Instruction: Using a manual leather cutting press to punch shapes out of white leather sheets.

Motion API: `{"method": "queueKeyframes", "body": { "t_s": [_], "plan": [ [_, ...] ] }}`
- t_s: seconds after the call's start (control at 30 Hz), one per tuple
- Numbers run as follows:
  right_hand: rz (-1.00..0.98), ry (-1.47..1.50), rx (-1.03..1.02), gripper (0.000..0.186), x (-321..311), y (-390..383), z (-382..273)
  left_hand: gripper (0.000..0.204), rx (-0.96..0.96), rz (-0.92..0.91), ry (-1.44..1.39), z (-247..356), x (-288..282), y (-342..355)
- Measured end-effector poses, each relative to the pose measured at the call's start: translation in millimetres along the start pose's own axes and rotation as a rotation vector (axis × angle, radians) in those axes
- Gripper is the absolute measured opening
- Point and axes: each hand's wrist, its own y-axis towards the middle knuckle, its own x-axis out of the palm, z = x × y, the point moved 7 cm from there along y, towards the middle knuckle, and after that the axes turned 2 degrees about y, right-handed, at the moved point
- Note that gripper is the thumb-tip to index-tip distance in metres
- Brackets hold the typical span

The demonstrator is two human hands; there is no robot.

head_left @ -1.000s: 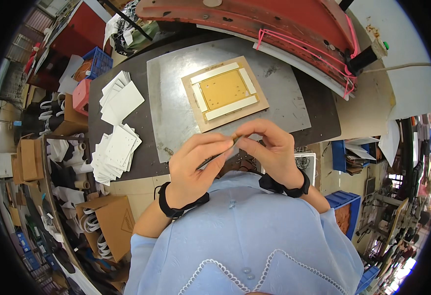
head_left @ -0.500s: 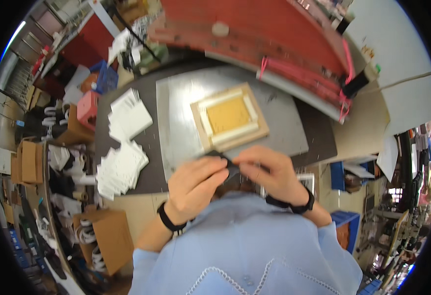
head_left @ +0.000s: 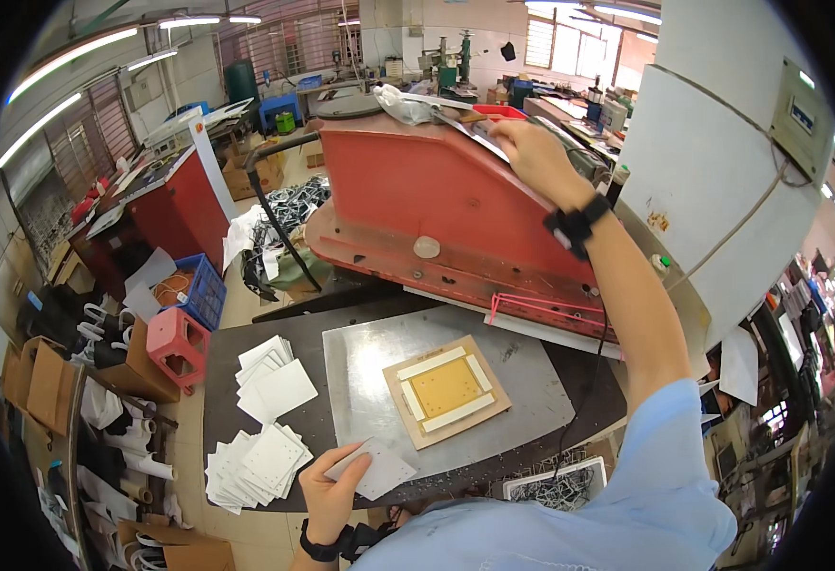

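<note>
Right fingers (head_left: 510,136) have moved toward one red machine (head_left: 408,186), hold unclear; left fingers (head_left: 352,473) pinch at least one card (head_left: 386,471).

I have a plate (head_left: 360,390) lying on the surface (head_left: 594,390), with a board (head_left: 465,422) on it and a framed panel (head_left: 446,388) in the board's middle. Left of the plate, two piles of cards sit one behind the other: a far pile (head_left: 279,385) and a near pile (head_left: 256,466). Of my two hands, the left hand (head_left: 332,490) has a card (head_left: 384,473) over the surface's near edge, right of the near pile; the right hand (head_left: 536,157) is up by the top of the machine (head_left: 417,190), which stands behind the plate. A stool (head_left: 178,347) stands left of the surface, a crate (head_left: 206,290) behind it. At my near right sits a tray (head_left: 602,466) of scraps (head_left: 556,490).
</note>
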Motion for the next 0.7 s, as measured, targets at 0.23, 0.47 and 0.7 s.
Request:
{"method": "queueKeyframes", "body": {
  "t_s": [0.23, 0.47, 0.7],
  "plan": [
    [-0.155, -0.138, -0.095, 0.03, 91, 83, 52, 0.021, -0.066, 0.211, -0.003, -11, -52, -15],
    [-0.39, 0.041, -0.013, 0.029, 88, 89, 67, 0.024, -0.148, 0.277, 0.105, -18, -65, -30],
    [-0.219, -0.092, 0.123, 0.033, 35, 49, 103, 0.025, -0.189, 0.221, 0.0, -36, -47, -14]
  ]
}}
